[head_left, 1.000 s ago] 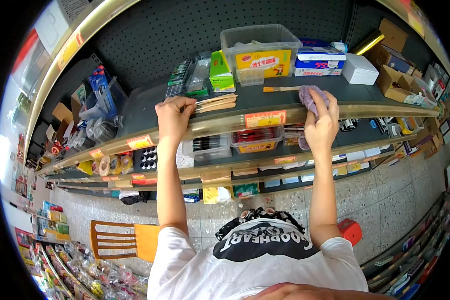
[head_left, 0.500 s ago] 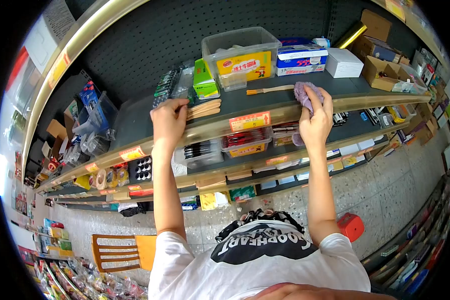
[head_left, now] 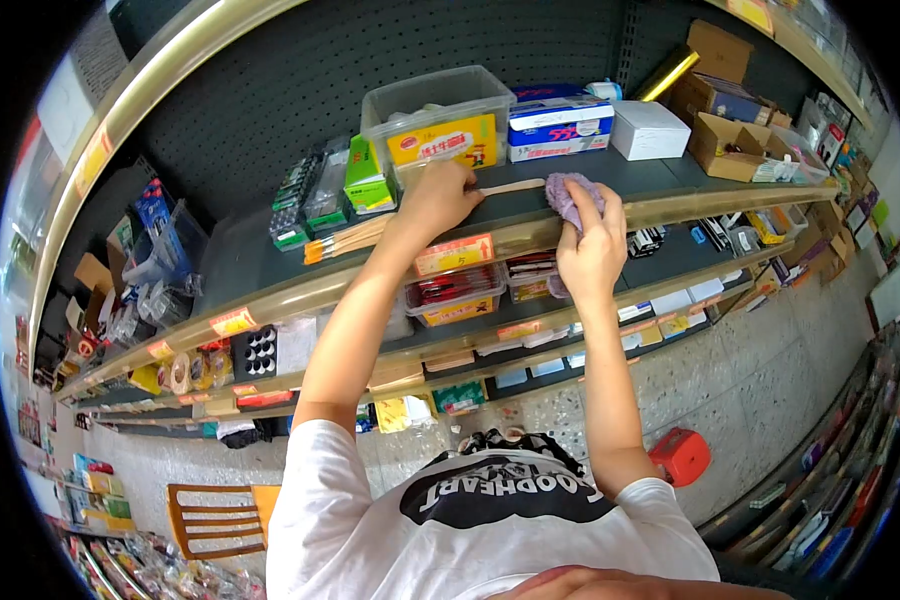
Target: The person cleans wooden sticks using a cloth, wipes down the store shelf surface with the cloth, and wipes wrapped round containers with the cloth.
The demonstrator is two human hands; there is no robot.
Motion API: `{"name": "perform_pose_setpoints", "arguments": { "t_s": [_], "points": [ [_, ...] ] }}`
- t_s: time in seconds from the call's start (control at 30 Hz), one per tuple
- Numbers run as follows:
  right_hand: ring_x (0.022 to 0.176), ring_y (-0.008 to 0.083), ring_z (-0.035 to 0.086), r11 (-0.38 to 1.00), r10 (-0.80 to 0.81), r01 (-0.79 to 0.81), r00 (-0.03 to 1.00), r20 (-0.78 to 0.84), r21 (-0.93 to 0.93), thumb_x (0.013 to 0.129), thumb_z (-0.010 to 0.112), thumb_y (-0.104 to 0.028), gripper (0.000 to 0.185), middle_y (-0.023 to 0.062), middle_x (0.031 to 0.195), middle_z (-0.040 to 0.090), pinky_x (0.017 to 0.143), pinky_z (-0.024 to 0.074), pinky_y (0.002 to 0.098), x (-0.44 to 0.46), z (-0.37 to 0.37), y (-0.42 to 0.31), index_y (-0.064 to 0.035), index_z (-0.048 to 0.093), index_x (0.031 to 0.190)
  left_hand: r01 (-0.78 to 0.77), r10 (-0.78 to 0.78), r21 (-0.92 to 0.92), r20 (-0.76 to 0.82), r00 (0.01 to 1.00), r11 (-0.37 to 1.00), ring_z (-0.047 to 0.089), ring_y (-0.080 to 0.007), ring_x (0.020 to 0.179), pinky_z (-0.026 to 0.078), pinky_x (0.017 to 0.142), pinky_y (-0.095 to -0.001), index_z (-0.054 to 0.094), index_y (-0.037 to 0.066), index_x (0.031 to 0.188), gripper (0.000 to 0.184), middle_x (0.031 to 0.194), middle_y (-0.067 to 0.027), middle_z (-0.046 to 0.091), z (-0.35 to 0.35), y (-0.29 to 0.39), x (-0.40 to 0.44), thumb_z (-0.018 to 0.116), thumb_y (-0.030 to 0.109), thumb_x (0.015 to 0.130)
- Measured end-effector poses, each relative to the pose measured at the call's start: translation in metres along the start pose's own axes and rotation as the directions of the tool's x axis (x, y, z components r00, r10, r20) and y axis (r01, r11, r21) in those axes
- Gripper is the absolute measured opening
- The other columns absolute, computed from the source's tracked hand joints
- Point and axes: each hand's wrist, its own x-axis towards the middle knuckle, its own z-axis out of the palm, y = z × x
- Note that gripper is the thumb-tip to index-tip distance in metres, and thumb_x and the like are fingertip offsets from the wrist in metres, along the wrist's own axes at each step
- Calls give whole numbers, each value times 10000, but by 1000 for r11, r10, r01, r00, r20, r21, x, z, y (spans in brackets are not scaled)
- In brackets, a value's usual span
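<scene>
My left hand (head_left: 442,202) is closed with its fingers at the bristle end of a single paintbrush (head_left: 512,187), whose pale wooden handle points right; the bristles are hidden by the fingers. A crumpled purple cloth (head_left: 567,194) is gripped in my right hand (head_left: 592,245), close to the tip of that handle. Left of my left wrist, a bundle of paintbrushes (head_left: 350,240) with orange bristles lies on the dark shelf (head_left: 250,262) along its front edge.
Behind my hands stand a clear plastic bin (head_left: 435,105), a green box (head_left: 368,178), a blue-and-white box (head_left: 560,128) and a white box (head_left: 650,130). A gold rail (head_left: 660,208) edges the shelf. Lower shelves hold more goods. A red stool (head_left: 681,456) stands on the floor.
My left hand has let go of the brush bundle, now lying with bristles to the left, and moved right to the single brush. My right hand still holds the cloth; the view has shifted.
</scene>
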Motion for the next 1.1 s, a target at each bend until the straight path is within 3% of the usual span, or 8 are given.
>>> {"name": "perform_pose_setpoints", "arguments": {
  "t_s": [0.2, 0.4, 0.5, 0.63, 0.73, 0.77, 0.9, 1.1],
  "points": [
    [1095, 386, 579, 1000, 17, -17, 1000, 7, 16, 718, 639, 52, 512, 164, 1217, 585, 918, 501, 444, 0, -3, -4, -129, 703, 1192, 30, -27, -79, 42, 999, 996, 709, -320, 756, 541, 705, -397, 771, 7, 895, 208, 804, -197, 723, 10, -14, 2, 744, 205, 835],
    [1096, 386, 575, 1000, 2, -2, 1000, 10, -17, 719, 640, 51, 521, 165, 1223, 579, 921, 501, 442, 0, -2, -2, -135, 701, 1202, -144, 108, -145, -234, 966, 979, 692, -277, 707, 527, 666, -371, 747, -11, 925, 217, 835, -183, 727, -8, -8, -21, 753, 190, 841],
    [1107, 384, 570, 1000, 0, 0, 1000, 5, -15, 719, 636, 48, 523, 163, 1231, 575, 936, 493, 440, 0, -1, -2, -136, 701, 1204, 19, -71, -252, -196, 978, 968, 680, -255, 685, 520, 655, -356, 721, -22, 971, 211, 872, -180, 728, -37, 14, -57, 747, 154, 856],
    [1130, 390, 557, 1000, 17, -17, 1000, 10, -14, 725, 622, 42, 513, 166, 1243, 567, 961, 478, 451, -2, 0, -4, -139, 699, 1199, -11, -100, -408, -248, 963, 913, 651, -255, 691, 510, 671, -360, 696, -17, 1015, 177, 920, -157, 723, -45, 6, -105, 725, 94, 881],
    [1134, 393, 556, 999, 30, -30, 1000, -3, -22, 728, 618, 44, 507, 167, 1250, 569, 966, 476, 454, -3, 3, -4, -136, 703, 1195, -132, 75, -97, -451, 890, 987, 648, -288, 757, 503, 716, -376, 702, 0, 1010, 177, 901, -149, 706, -31, -10, -130, 736, 108, 874],
    [1141, 392, 556, 999, 35, -35, 999, -15, -7, 732, 611, 47, 496, 171, 1259, 572, 982, 466, 446, -3, 5, -3, -121, 704, 1190, -56, -10, -145, -416, 909, 988, 632, -309, 833, 473, 775, -386, 705, 19, 1014, 184, 905, -135, 691, -27, -11, -137, 745, 112, 861],
    [1149, 383, 551, 992, 42, -33, 997, -71, 122, 730, 601, 50, 476, 168, 1251, 581, 1009, 445, 447, -9, 10, -8, -96, 716, 1168, -76, 69, 6, -492, 868, 997, 604, -289, 877, 420, 814, -385, 709, 37, 1013, 185, 918, -104, 682, -16, -19, -148, 747, 100, 843],
    [1132, 369, 535, 942, -292, 275, 954, 68, 191, 703, 640, 25, 522, 136, 1237, 587, 976, 455, 482, -37, 21, -80, -154, 717, 1187, -121, 114, 22, -536, 836, 992, 602, -282, 902, 424, 805, -387, 706, 40, 1020, 213, 935, -88, 672, -6, -25, -150, 753, 54, 813]
  ]
}}
